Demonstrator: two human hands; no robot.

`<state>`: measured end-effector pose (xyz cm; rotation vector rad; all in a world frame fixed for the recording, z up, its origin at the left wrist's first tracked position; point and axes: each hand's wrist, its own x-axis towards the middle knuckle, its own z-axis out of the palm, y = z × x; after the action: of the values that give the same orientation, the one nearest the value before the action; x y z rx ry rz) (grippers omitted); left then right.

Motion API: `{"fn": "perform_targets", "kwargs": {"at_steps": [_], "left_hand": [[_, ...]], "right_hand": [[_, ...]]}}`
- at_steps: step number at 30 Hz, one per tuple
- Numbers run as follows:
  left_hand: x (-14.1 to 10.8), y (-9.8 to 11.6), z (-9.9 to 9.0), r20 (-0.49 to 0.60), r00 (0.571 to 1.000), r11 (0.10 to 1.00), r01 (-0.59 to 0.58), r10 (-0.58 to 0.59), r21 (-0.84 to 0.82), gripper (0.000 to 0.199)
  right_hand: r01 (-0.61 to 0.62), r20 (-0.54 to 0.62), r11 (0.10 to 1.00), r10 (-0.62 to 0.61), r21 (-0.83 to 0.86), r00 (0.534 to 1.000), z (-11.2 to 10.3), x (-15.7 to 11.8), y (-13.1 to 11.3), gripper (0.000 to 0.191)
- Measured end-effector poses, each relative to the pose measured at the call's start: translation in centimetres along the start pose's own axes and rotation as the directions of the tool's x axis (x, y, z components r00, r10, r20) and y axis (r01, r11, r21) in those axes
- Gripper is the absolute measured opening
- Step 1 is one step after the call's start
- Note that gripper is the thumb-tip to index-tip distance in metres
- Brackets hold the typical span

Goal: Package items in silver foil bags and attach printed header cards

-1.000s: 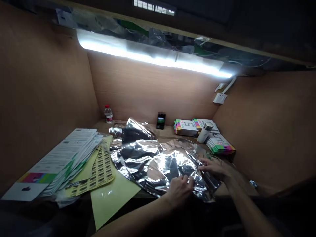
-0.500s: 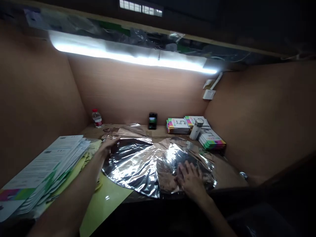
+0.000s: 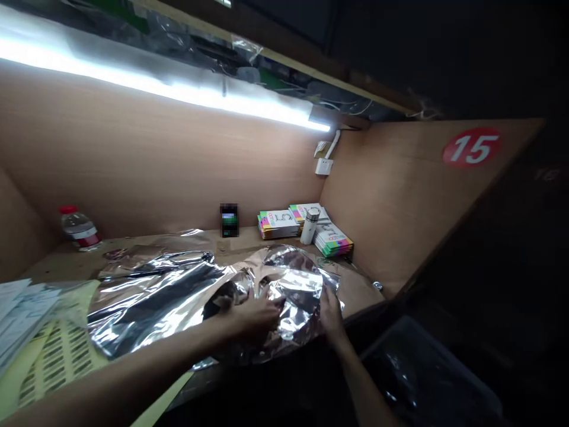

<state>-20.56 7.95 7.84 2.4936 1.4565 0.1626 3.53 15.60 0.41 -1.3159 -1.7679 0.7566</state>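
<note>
A large silver foil balloon, flat and wrinkled, spreads across the desktop toward its front edge. My left hand lies over the middle of the foil with fingers stretched out, next to a dark fold. At the foil's right edge, my right hand grips the rim, its fingertips partly hidden by glare and shadow.
Yellow sheets and printed papers lie at left. Along the back stand a water bottle, a phone, stacked printed packs and a white flask. A dark plastic bin sits at lower right.
My view has swung to the right. My left hand has left the foil's left edge and come to its middle; my right hand has gone from lying flat on the foil to its right rim.
</note>
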Motion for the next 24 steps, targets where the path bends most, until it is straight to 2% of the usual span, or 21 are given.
{"fn": "perform_targets", "kwargs": {"at_steps": [2,4,6,8,10,11,13,15,16,18,19,22,24], "left_hand": [[0.6,1.7,2.8,0.086,0.996,0.996,-0.031,0.024,0.081,0.033],[0.1,3.5,4.9,0.043,0.997,0.986,0.057,-0.065,0.158,0.047],[-1.2,6.0,5.9,-0.045,0.990,0.968,0.137,-0.130,0.211,0.050],[-3.0,8.7,5.4,-0.137,0.989,0.977,0.089,-0.063,0.194,0.049],[-4.4,10.2,3.2,-0.204,0.976,0.988,-0.043,0.073,0.147,0.050],[-4.8,10.1,1.7,-0.232,0.969,0.990,-0.056,0.085,0.129,0.051],[-4.8,7.9,-1.0,-0.269,0.963,0.992,0.059,-0.027,0.113,0.055],[-4.5,3.8,-2.1,-0.234,0.958,0.972,0.199,-0.167,0.123,0.059],[-4.5,1.5,-1.9,-0.172,0.956,0.958,0.259,-0.237,0.122,0.060],[-5.1,-2.6,-0.1,-0.038,0.928,0.924,0.373,-0.371,0.086,0.062],[-5.7,-4.1,1.0,-0.027,0.908,0.907,0.418,-0.417,0.056,0.064],[-8.3,-6.4,3.4,-0.169,0.812,0.828,0.558,-0.558,-0.052,0.069],[-10.1,-6.3,3.6,-0.235,0.754,0.789,0.598,-0.614,-0.143,0.067]], "right_hand": [[-0.082,-0.077,0.995,0.086,0.063,0.993,-0.5,0.9,-0.1,0.059],[-0.090,-0.074,0.995,0.094,0.048,0.993,-0.5,1.5,-0.5,0.054],[-0.075,-0.095,0.995,0.069,-0.062,0.993,-0.2,1.8,-1.1,0.048],[-0.034,-0.121,0.970,0.005,-0.241,0.993,0.1,1.9,-1.5,0.043],[0.050,-0.090,0.904,-0.097,-0.424,0.991,0.1,2.0,-1.6,0.045],[0.094,-0.060,0.871,-0.140,-0.482,0.988,0.0,2.1,-1.4,0.049],[0.149,0.000,0.820,-0.179,-0.553,0.984,-0.4,2.2,-1.0,0.053],[0.143,0.042,0.771,-0.149,-0.621,0.988,-0.9,2.3,-0.5,0.050],[0.132,0.056,0.737,-0.127,-0.663,0.990,-1.1,2.3,-0.3,0.046],[0.106,0.046,0.661,-0.108,-0.743,0.993,-1.3,1.9,0.1,0.039],[0.089,0.016,0.630,-0.122,-0.771,0.992,-1.3,1.7,0.3,0.038],[0.103,-0.033,0.602,-0.210,-0.792,0.977,-1.0,1.2,0.8,0.048],[0.190,0.067,0.606,-0.219,-0.772,0.973,-0.5,1.6,1.1,0.049]]}}
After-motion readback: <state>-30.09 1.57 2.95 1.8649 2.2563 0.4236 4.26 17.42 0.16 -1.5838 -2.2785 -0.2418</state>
